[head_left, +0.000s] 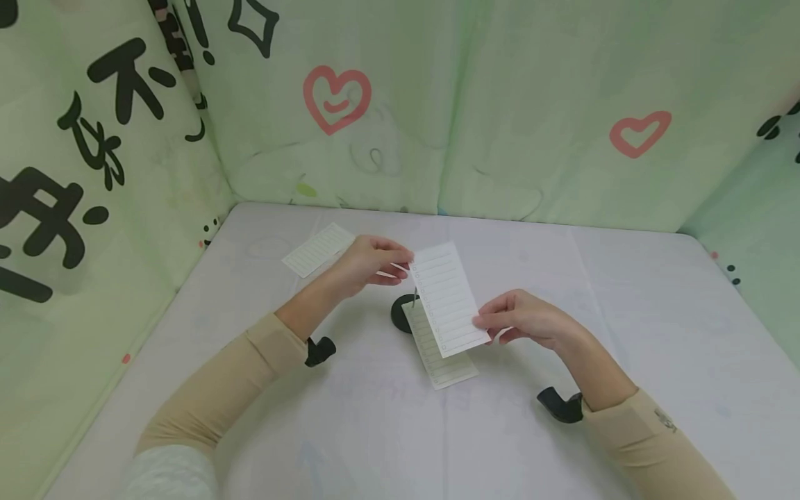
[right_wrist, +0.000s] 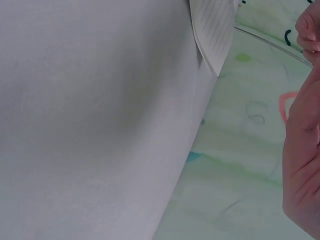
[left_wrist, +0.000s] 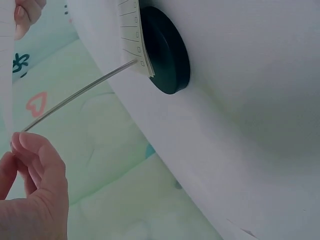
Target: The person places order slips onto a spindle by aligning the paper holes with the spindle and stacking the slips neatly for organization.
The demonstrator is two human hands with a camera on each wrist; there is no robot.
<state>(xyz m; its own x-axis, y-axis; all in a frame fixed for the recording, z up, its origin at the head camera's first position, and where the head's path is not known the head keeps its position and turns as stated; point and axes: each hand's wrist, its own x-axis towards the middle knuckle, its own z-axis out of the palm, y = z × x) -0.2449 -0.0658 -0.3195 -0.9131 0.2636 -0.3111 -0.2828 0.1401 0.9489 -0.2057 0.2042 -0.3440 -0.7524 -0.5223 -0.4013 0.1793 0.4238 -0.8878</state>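
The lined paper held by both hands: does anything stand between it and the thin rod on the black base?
Nothing visible does. The left hand pinches a corner of the held paper close to the upper end of the thin rod. The lower paper sits down at the black base, not between them.

White table (head_left: 387,444) beneath round black base (head_left: 400,318), lined paper (head_left: 319,250).
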